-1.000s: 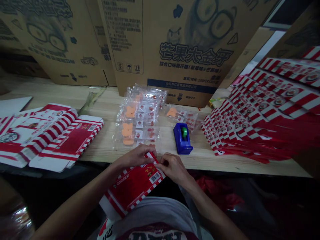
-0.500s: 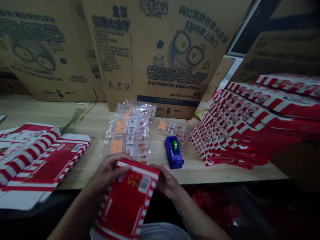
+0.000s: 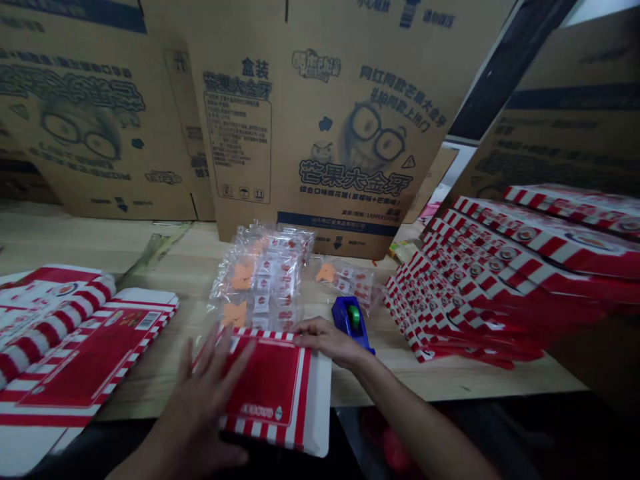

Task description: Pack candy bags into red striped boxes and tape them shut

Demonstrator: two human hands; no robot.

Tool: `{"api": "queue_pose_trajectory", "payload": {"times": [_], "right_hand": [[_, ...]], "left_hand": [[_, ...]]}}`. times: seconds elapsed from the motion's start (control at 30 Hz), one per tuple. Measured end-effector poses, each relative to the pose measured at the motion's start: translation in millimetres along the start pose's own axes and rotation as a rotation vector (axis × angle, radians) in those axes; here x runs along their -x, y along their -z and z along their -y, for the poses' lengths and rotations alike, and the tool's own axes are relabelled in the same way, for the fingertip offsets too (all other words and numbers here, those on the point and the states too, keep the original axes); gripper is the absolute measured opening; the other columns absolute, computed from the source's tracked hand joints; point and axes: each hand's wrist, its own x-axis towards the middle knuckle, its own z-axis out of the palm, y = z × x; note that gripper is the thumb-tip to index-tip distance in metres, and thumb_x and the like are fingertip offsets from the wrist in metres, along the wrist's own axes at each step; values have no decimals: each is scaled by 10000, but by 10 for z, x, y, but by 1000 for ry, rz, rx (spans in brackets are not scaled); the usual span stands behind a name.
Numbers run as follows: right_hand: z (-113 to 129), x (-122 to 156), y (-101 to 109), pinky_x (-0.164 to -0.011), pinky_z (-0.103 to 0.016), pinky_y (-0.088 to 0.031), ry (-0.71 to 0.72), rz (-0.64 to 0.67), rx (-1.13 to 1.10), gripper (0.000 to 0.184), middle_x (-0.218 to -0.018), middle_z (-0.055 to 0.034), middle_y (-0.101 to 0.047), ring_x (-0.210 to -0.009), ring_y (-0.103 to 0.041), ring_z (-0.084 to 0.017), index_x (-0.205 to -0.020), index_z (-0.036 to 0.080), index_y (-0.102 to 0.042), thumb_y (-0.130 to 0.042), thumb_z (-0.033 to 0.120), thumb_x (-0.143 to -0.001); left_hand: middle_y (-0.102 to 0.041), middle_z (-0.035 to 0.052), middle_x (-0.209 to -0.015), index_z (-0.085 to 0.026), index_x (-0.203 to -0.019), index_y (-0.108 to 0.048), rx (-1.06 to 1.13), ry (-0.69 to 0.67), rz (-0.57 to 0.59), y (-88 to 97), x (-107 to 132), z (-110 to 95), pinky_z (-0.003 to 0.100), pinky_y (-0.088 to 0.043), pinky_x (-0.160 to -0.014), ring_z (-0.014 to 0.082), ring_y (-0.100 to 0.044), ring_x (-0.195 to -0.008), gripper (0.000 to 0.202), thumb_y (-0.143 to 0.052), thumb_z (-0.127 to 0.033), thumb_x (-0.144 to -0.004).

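The carton (image 3: 273, 390), held up in both hands half a second ago, now lies flat on the table (image 3: 450, 380) edge; left hand (image 3: 205, 400) presses it open-palmed, right hand (image 3: 327, 340) fingers rest on its top corner.

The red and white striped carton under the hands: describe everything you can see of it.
The carton is a folded-flat printed card box, red panel in the middle, red and white stripes along its edges, a plain white flap at its right side. It lies flat at the near edge of the wooden table, partly overhanging. The left hand presses on it with spread fingers; the right hand touches its far right corner.
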Motion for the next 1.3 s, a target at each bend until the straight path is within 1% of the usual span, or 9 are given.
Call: {"api": "queue_pose_trajectory", "payload": {"times": [0.1, 0.23, 0.3, 0.47, 0.6, 0.8, 1.03, 1.17, 1.3], "right_hand": [[78, -173, -1, -565, -198, -366, -14, 188, 115, 299, -638, 48, -620, -554, -468, -81, -802, 170, -732, -733, 451, -699], [50, -292, -97, -514, -199, -311, 30, 344, 308, 399, -565, 52, -531, -516, -409, -78, -702, 154, -681, -581, 519, -826], [-3, -364, -173, -542, -211, -348, 101, 287, 392, 398, -624, 30, -569, -560, -475, -99, -746, 156, -685, -517, 492, -878], [-101, -802, -417, -801, -299, -436, 360, -82, 797, 167, -939, -58, -668, -901, -595, -201, -954, 163, -684, -607, 268, -850], [-98, -1325, -519, -884, -351, -395, 329, -318, 1200, 169, -1100, -126, -612, -1050, -515, -253, -983, 152, -662, -568, 206, -853], [-114, -1800, -434, -764, -299, -385, 259, -281, 1260, 140, -893, -98, -647, -883, -568, -219, -757, 151, -628, -514, 96, -816], [162, -1501, -234, -619, -253, -362, 374, -217, 1192, 151, -760, -10, -602, -675, -546, -171, -941, 194, -541, -396, 218, -904], [257, -1231, -170, -698, -284, -408, 510, -244, 1114, 264, -881, -45, -615, -773, -568, -188, -1120, 189, -533, -373, 198, -910], [172, -1025, -185, -735, -292, -432, 526, -115, 1154, 429, -960, -65, -596, -852, -574, -198, -1296, 244, -532, -357, 147, -917]], "left_hand": [[-244, 238, -1540, -232, -1499, -208, -102, -144, 212, -55, -42, -158, 687, -7, -1105, 482, -150, -1415, 1249, -776, -489, -417], [-356, 262, -1474, -197, -1509, -172, -74, -93, 267, -155, 115, -234, 666, -37, -1119, 465, -270, -1379, 1183, -734, -438, -496], [-378, 260, -1456, -215, -1501, -212, -51, -57, 279, -176, 304, -233, 670, -49, -1116, 470, -296, -1361, 1127, -726, -450, -526], [-351, 250, -1456, -231, -1495, -218, 2, 113, 320, -162, 820, -233, 634, -232, -1075, 485, -294, -1336, 1173, -762, -433, -476], [-318, 236, -1446, -212, -1502, -163, -62, 267, 193, -170, 1064, -152, 594, -296, -1045, 455, -305, -1314, 1155, -723, -286, -495], [-310, 239, -1391, -167, -1477, -221, -155, 379, 57, -204, 1096, 57, 597, -312, -1015, 463, -331, -1254, 1103, -700, -329, -496], [-366, 254, -1328, -122, -1449, -294, -220, 434, 59, -187, 1015, 185, 578, -303, -1009, 454, -378, -1206, 1075, -709, -375, -491], [-394, 253, -1304, -112, -1441, -315, -257, 484, 35, -141, 933, 244, 570, -299, -1014, 437, -397, -1189, 1054, -705, -419, -512], [-398, 268, -1314, -115, -1444, -313, -286, 518, 13, -172, 840, 250, 620, -245, -1029, 449, -394, -1202, 1050, -707, -409, -516]]}}
